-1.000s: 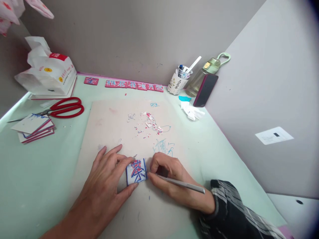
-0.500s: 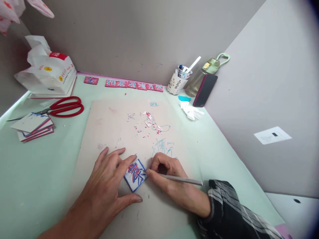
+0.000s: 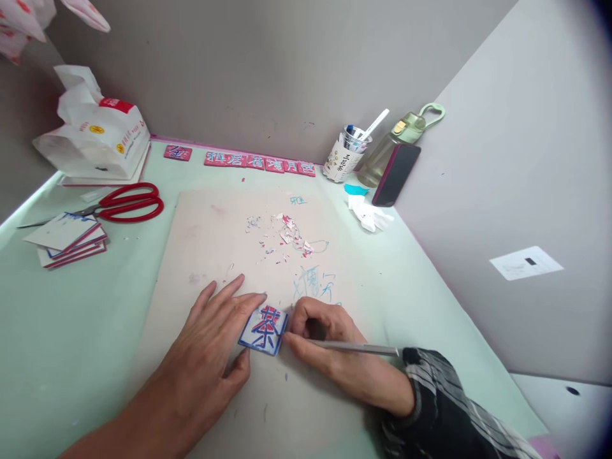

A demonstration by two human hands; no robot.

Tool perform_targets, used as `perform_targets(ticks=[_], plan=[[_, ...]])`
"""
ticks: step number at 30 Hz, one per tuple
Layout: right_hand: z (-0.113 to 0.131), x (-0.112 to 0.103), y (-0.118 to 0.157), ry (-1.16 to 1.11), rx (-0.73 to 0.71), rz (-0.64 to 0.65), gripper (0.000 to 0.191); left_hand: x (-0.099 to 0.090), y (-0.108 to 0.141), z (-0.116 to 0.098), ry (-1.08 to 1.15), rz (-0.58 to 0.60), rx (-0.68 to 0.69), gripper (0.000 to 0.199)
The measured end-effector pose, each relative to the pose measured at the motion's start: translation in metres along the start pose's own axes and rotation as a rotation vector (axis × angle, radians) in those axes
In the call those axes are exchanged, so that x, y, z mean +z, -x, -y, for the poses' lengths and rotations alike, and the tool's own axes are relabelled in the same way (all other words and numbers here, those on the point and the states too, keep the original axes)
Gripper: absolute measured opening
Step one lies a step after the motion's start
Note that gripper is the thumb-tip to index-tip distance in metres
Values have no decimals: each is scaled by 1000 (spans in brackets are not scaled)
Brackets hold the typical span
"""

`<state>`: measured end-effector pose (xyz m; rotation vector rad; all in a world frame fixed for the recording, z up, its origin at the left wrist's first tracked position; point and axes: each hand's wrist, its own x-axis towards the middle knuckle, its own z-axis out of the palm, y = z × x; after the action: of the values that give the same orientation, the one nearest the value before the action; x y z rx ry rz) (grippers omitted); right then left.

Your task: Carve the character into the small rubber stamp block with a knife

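Observation:
A square carving tile point(image 3: 264, 329) lies on the tan board, its white face edged in blue and marked with a blue character; red shows between some strokes. My left hand point(image 3: 210, 344) holds it from the left, with the index finger at the upper corner and the thumb at the lower left corner. In the fingers of my right hand point(image 3: 325, 335) is a slim silver craft knife point(image 3: 363, 347), held like a pen. Its thin tip meets the tile's right side; the blade is too small to make out clearly.
Shavings point(image 3: 289, 236) are scattered on the board point(image 3: 191, 223). Red-handled scissors point(image 3: 131, 203) and stacked tiles point(image 3: 71, 239) lie left. Red character tiles point(image 3: 258, 162) line the wall. A pen cup point(image 3: 342, 156), bottle point(image 3: 382, 156), phone point(image 3: 396, 175) and crumpled tissue point(image 3: 368, 213) stand or lie right.
The tile has turned so that its character stands more upright. My left thumb has drawn in to the tile's lower corner. The right hand keeps the knife near the tile's right side.

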<state>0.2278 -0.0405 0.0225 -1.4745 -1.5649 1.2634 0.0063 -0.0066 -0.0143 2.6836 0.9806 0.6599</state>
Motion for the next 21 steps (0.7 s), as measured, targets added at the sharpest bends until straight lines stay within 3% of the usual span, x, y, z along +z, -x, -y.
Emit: perform_targets(ticks=[5, 7, 9, 12, 17, 21], plan=[[2, -4, -1, -58, 21, 17, 22, 1, 0, -7, 22, -34, -104, 52], [3, -5, -1, -58, 26, 40, 22, 4, 0, -10, 33, -46, -132, 59], [5, -4, -1, -56, 30, 85, 21, 8, -1, -13, 43, -62, -141, 65], [6, -4, 0, -89, 27, 123, 23, 13, 0, -16, 74, -90, -130, 58], [6, -7, 0, -137, 5, 79, 29, 13, 3, -17, 144, -21, -91, 59], [6, -5, 0, -165, 0, 25, 28, 12, 3, -15, 135, -61, -124, 54]])
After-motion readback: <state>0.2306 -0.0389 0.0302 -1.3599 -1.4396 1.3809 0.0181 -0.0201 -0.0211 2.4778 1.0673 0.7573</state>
